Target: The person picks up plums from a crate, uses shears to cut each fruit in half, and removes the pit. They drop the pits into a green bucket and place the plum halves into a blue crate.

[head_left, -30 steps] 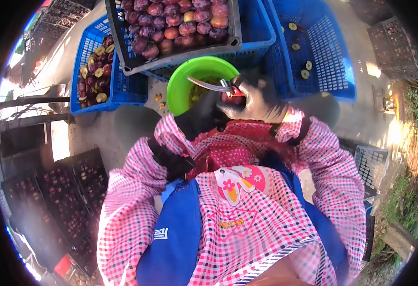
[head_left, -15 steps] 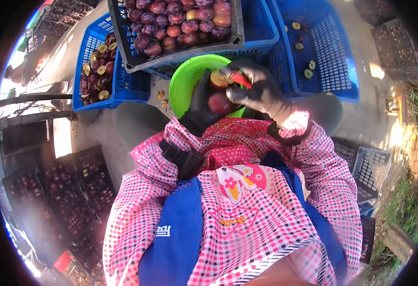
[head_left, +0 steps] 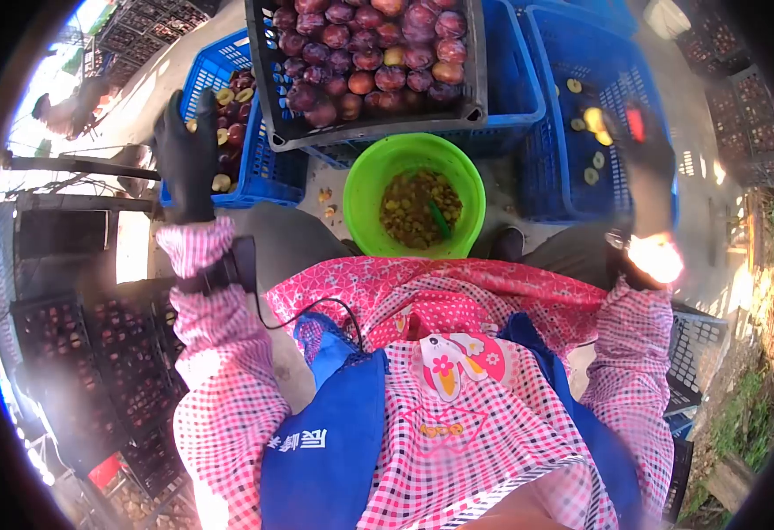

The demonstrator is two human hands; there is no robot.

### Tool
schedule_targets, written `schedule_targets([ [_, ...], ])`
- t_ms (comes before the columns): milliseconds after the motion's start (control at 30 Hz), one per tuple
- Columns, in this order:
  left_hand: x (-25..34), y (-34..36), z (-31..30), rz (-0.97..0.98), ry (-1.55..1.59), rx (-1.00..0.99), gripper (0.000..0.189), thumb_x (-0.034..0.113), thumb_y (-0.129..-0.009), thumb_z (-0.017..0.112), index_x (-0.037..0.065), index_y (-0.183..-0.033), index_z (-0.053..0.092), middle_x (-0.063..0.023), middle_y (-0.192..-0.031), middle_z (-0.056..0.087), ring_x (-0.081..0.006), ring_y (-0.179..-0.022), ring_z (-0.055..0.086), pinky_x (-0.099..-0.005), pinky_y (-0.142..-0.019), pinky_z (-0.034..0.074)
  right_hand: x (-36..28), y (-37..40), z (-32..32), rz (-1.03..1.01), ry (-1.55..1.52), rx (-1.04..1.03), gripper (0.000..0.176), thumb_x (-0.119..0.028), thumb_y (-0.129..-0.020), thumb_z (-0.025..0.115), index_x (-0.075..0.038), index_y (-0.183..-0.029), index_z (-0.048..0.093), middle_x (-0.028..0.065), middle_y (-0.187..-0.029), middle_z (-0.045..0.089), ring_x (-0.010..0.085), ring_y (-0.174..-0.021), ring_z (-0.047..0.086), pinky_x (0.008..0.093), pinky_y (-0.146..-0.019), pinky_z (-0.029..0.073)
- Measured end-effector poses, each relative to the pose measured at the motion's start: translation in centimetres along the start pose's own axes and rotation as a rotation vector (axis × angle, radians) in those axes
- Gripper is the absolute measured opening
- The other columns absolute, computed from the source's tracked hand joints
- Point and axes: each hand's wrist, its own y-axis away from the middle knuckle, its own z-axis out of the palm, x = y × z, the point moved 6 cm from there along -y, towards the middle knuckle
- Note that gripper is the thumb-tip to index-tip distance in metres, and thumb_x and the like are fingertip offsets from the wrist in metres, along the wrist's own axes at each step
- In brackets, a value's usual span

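Observation:
My left hand (head_left: 185,163), in a dark glove, reaches out over the left blue crate (head_left: 168,187), its fingers apart with nothing seen between them. Halved and whole plums (head_left: 235,137) fill that crate. Over the right blue crate (head_left: 556,190), my gloved right hand (head_left: 647,168) is closed on a small red-handled knife (head_left: 636,123), partly blurred. Yellow-fleshed plum halves (head_left: 595,120) show just beside its fingers, and several more lie on the crate floor. Between my knees stands a green basin (head_left: 365,228) holding plum pits (head_left: 409,208) and a green-handled tool (head_left: 441,219).
A black crate (head_left: 281,137) of whole plums (head_left: 360,59) rests on a blue crate (head_left: 515,119) straight ahead. Stacked crates of fruit (head_left: 109,371) stand to my left. More crates (head_left: 744,124) stand at the right, by grass (head_left: 736,424). Scraps (head_left: 327,201) lie on the ground.
Both hands have parted from above the basin, left hand to the left crate, right hand to the right crate. The plum pieces have left my left hand. The basin's contents now show.

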Motion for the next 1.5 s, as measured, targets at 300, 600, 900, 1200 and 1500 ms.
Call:
schedule_targets([
  [300, 11.2, 3.8, 14.4, 0.562, -0.320, -0.730, 0.016, 0.027, -0.082, 0.061, 0.019, -0.085, 0.075, -0.0031, -0.092, 0.071, -0.0225, -0.088, 0.069, -0.0400, -0.071, 0.053, -5.9, 5.2, 3.3, -0.090, -0.086, -0.141, 0.033, -0.036, -0.085, 0.070, -0.007, -0.103, 0.066, 0.0120, -0.078, 0.065, 0.0246, -0.066, 0.061, 0.0337, -0.064, 0.047],
  [600, 16.1, 8.2, 7.9, -0.367, 1.658, -0.835, 0.041, 0.027, -0.091, 0.056, 0.003, -0.123, 0.054, -0.0098, -0.110, 0.062, -0.0199, -0.097, 0.063, -0.0349, -0.077, 0.053, -9.6, 10.5, 7.5, 0.364, -1.181, -0.733, 0.033, -0.027, -0.096, 0.060, -0.007, -0.122, 0.058, 0.0019, -0.079, 0.063, 0.0038, -0.048, 0.041, 0.0203, -0.042, 0.029],
  [900, 27.2, 19.0, 1.8, -1.251, 2.386, -1.302, 0.036, 0.035, -0.102, 0.043, 0.009, -0.125, 0.052, -0.0062, -0.109, 0.062, -0.0165, -0.093, 0.062, -0.0327, -0.078, 0.053, -9.5, 11.1, 11.0, 0.493, -1.507, -0.669, 0.034, -0.038, -0.102, 0.045, -0.008, -0.117, 0.053, 0.0063, -0.091, 0.064, 0.0086, -0.057, 0.055, 0.0206, -0.045, 0.044],
  [1200, 26.8, 19.4, 1.4, -1.262, 2.644, -1.407, 0.043, 0.053, -0.099, 0.041, 0.014, -0.112, 0.055, -0.0029, -0.097, 0.061, -0.0155, -0.072, 0.054, -0.0267, -0.064, 0.046, -10.3, 13.9, 8.5, -0.125, -0.580, -0.365, 0.020, -0.022, -0.094, 0.059, -0.003, -0.101, 0.062, 0.0184, -0.079, 0.063, 0.0324, -0.069, 0.064, 0.0373, -0.061, 0.048],
  [1500, 26.5, 18.9, 1.0, -1.505, 2.340, -1.174, 0.046, 0.049, -0.101, 0.038, 0.008, -0.114, 0.053, -0.0051, -0.094, 0.060, -0.0149, -0.073, 0.054, -0.0257, -0.063, 0.043, -10.5, 14.0, 8.9, -0.162, -0.541, -0.402, 0.025, -0.027, -0.095, 0.057, -0.002, -0.094, 0.059, 0.0201, -0.073, 0.063, 0.0383, -0.067, 0.063, 0.0428, -0.057, 0.047],
])
